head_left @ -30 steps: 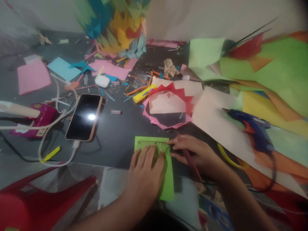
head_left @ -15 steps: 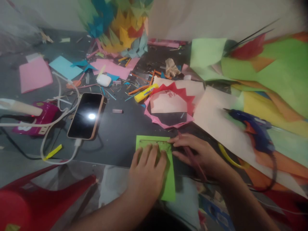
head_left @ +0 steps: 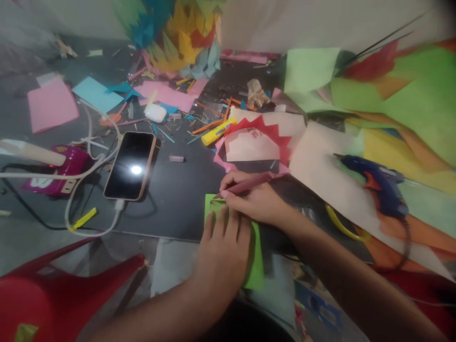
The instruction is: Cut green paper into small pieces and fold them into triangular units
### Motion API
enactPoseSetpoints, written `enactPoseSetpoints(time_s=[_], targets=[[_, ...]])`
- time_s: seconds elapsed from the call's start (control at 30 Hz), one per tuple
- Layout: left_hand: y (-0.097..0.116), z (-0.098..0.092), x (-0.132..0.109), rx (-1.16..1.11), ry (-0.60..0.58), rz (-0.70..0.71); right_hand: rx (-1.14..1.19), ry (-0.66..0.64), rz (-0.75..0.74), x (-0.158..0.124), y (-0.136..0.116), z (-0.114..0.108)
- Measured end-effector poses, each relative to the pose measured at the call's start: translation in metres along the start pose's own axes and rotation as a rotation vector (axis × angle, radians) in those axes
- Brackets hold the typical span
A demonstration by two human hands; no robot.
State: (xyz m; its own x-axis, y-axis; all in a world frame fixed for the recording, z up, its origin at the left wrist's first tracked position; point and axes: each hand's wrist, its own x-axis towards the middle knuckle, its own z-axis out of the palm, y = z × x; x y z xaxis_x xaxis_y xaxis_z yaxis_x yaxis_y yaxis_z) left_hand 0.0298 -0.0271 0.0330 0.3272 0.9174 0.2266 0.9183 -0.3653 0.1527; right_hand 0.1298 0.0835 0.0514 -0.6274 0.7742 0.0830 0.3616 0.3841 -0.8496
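Note:
A small green sheet of paper (head_left: 257,259) lies at the near edge of the dark table (head_left: 178,190). My left hand (head_left: 223,251) rests flat on it, fingers stretched out and pressing it down. My right hand (head_left: 251,199) is closed around a reddish pencil (head_left: 245,184), whose tip touches the top left corner of the green sheet. The hands touch each other over the paper, and most of the sheet is hidden under them.
A phone (head_left: 131,165) on a white cable lies left of the hands, beside a magenta device (head_left: 59,173). A blue glue gun (head_left: 374,183) rests on coloured sheets at right. Pink-and-red cut paper (head_left: 254,142), a yellow marker (head_left: 215,133) and scraps lie behind. A red chair (head_left: 53,294) stands near left.
My right hand has swung the pencil from the right edge of the green sheet up to its top left corner. The left hand stays pressed on the sheet.

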Motion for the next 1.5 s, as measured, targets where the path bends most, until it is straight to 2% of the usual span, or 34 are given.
enactPoseSetpoints(time_s=[0.1, 0.23, 0.53, 0.87, 1.03, 1.3, 1.5], targets=[[0.000, 0.000, 0.001, -0.001, 0.018, 0.004, 0.010, -0.023, -0.002, -0.001, 0.004, 0.005], [-0.001, 0.000, 0.002, -0.005, 0.049, 0.008, 0.012, 0.025, -0.007, -0.001, 0.005, 0.006], [0.000, -0.001, 0.002, 0.005, 0.028, -0.012, 0.014, 0.005, -0.002, 0.001, 0.008, 0.007], [-0.001, -0.002, 0.002, 0.021, 0.015, -0.002, 0.001, -0.045, 0.095, 0.003, 0.006, 0.006], [0.000, -0.002, 0.002, 0.011, 0.006, -0.001, -0.031, -0.053, 0.087, -0.001, 0.005, -0.001], [-0.001, -0.002, 0.001, -0.003, -0.026, 0.006, -0.089, 0.021, 0.050, -0.016, 0.014, -0.017], [0.000, 0.001, 0.000, -0.010, 0.037, 0.011, -0.104, 0.045, 0.049, -0.025, 0.020, -0.024]])
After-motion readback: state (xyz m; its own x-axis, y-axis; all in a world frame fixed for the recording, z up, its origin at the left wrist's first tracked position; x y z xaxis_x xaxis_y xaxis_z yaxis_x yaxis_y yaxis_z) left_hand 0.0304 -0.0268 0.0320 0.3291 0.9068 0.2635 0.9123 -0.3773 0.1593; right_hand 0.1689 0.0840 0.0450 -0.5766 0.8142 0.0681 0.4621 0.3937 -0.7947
